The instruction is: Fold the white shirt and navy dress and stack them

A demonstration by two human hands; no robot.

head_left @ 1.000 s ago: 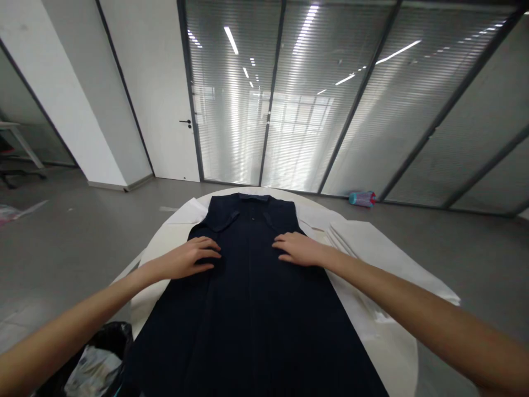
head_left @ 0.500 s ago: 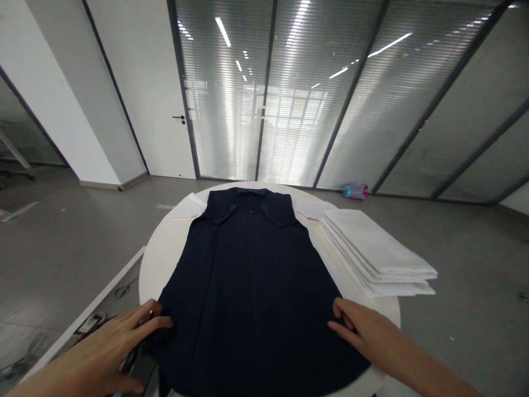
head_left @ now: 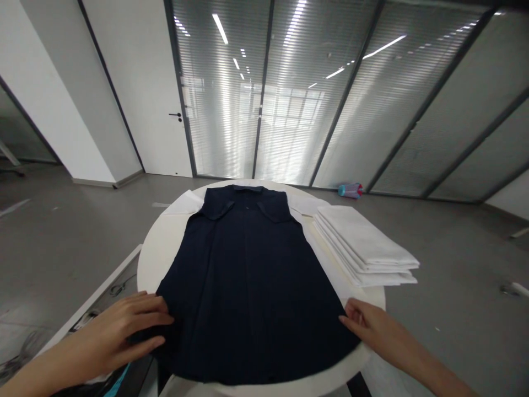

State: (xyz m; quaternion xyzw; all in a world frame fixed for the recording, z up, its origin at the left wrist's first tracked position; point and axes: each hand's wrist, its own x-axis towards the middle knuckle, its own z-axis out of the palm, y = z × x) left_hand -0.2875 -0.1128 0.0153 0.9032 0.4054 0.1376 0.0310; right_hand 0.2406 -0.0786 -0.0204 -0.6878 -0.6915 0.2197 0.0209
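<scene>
A dark navy garment (head_left: 252, 286) lies spread out, with its neck end (head_left: 248, 189) at the far side and its wide hem towards me. Two flaps show near its shoulders. My left hand (head_left: 128, 325) rests at the lower left edge, its fingers stretched out and the thumb apart, fingertips touching the cloth. On the opposite edge, my right hand (head_left: 367, 322) has curled fingers and its thumb at the cloth, seemingly pinching the side. White cloth pieces (head_left: 185, 203) stick out beside both shoulders; whether they belong to the garment I cannot tell.
Under the garment is a round white table (head_left: 159, 242). A stack of folded white cloths (head_left: 359, 237) overhangs its right edge. A framed surface with cables (head_left: 115, 286) stands low on the left. A blue-and-red cylindrical object (head_left: 350, 191) lies by the glass wall.
My right hand has shifted slightly outward to the garment's side edge. The left hand's fingers have straightened and closed up a little. The hem now lies fully in view.
</scene>
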